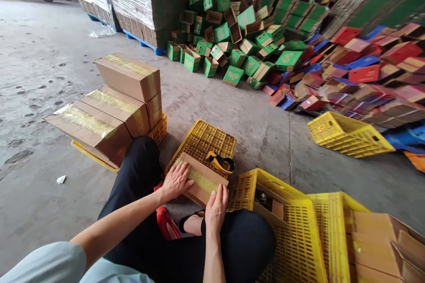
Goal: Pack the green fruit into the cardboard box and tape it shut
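A small brown cardboard box [199,177], with clear yellowish tape along its top, rests on an upturned yellow plastic crate [210,137] in front of my knees. My left hand [177,180] lies flat on the box's left part, fingers stretched over the top. Around the right end of the box, my right hand [216,207] grips the corner, fingers close together at the tape's end. Just beyond the box sits a yellow and black tape dispenser [221,162] on the same crate.
Taped boxes [113,110] are stacked at the left on a yellow crate. Yellow crates [295,230] stand by my right knee, one holding open cartons [375,239]. Piles of green boxes [232,75] and red boxes [363,74] spread behind. Wrapped pallets [129,4] stand farther back.
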`<move>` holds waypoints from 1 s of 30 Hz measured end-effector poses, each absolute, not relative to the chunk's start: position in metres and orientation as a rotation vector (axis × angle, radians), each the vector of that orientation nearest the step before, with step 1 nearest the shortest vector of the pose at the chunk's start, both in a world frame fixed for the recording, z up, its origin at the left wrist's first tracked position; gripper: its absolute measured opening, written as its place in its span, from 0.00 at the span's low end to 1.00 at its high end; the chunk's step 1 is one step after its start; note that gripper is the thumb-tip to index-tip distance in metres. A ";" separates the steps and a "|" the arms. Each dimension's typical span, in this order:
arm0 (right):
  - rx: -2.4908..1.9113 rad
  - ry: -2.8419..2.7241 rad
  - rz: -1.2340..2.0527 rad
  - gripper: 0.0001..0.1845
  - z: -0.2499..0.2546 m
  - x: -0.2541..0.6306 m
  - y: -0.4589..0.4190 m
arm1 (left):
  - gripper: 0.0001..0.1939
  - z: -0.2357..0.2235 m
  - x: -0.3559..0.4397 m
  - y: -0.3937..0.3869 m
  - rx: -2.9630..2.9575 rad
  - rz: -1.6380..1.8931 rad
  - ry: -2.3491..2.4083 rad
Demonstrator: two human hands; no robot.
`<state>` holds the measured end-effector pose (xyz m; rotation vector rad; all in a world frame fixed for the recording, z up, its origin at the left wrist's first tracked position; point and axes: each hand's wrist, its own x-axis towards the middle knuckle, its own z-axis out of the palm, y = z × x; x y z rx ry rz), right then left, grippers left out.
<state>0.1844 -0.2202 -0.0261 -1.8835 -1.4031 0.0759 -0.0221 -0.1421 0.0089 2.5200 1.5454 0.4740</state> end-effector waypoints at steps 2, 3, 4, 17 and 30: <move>-1.878 -1.404 0.069 0.37 -0.027 0.185 -0.221 | 0.33 0.010 -0.022 -0.141 2.511 0.470 1.539; -1.874 -1.405 0.067 0.37 -0.027 0.185 -0.221 | 0.33 0.011 -0.023 -0.141 2.511 0.475 1.524; -1.869 -1.406 0.066 0.37 -0.027 0.185 -0.221 | 0.33 0.011 -0.024 -0.141 2.512 0.483 1.503; -1.860 -1.414 0.054 0.36 -0.027 0.186 -0.219 | 0.34 0.012 -0.039 -0.130 2.508 0.506 1.438; -1.944 -1.548 -0.044 0.45 -0.025 0.181 -0.225 | 0.43 -0.002 -0.046 -0.143 2.649 0.542 1.423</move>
